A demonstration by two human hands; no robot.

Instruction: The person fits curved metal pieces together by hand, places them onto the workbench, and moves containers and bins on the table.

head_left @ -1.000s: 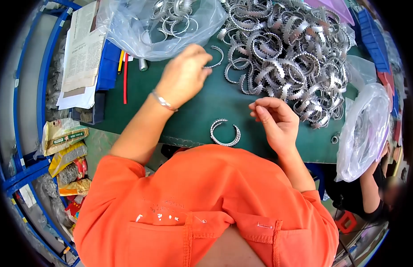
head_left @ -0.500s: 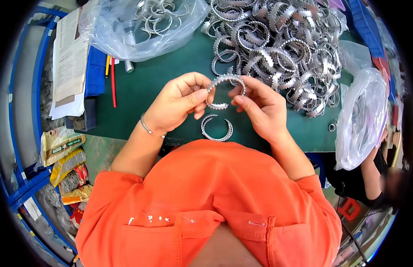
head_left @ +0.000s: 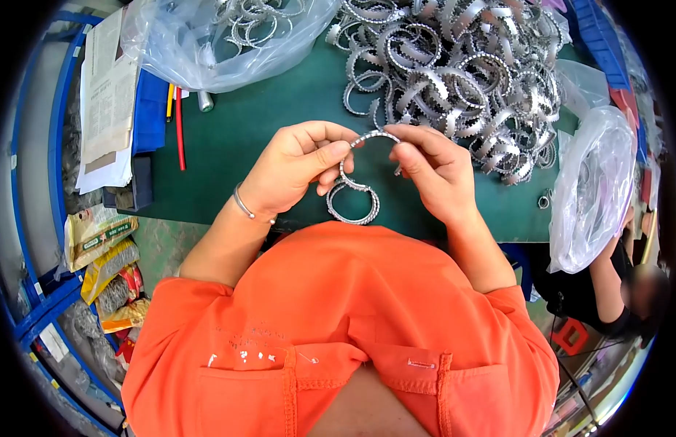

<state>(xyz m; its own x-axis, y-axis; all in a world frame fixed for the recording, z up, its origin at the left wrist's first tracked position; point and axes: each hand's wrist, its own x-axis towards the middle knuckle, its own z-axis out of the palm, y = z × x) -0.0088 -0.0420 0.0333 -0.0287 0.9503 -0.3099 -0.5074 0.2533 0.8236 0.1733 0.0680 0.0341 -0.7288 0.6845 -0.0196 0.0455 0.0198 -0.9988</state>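
Observation:
An open silver bangle (head_left: 374,135) is held between my two hands, its gap facing down. My left hand (head_left: 298,164) pinches its left side between thumb and fingers. On its right side, my right hand (head_left: 436,167) grips it with thumb and forefinger. Just below, another silver bangle (head_left: 354,218) lies on the green table (head_left: 243,146) near the front edge; the held bangle's lower end overlaps it in view. A large heap of toothed silver bangles (head_left: 462,87) stands behind my right hand.
At the back left lies a clear plastic bag (head_left: 206,65) with rings. Left of it are a red stick (head_left: 180,131), a metal cylinder (head_left: 205,101) and papers (head_left: 108,95) on a blue bin. A clear bag (head_left: 593,189) hangs at right, beside a co-worker's arm (head_left: 607,288).
My left hand came from the back of the table, and both hands now hold a bangle. Since half a second ago, that bangle has turned slightly and its look has changed.

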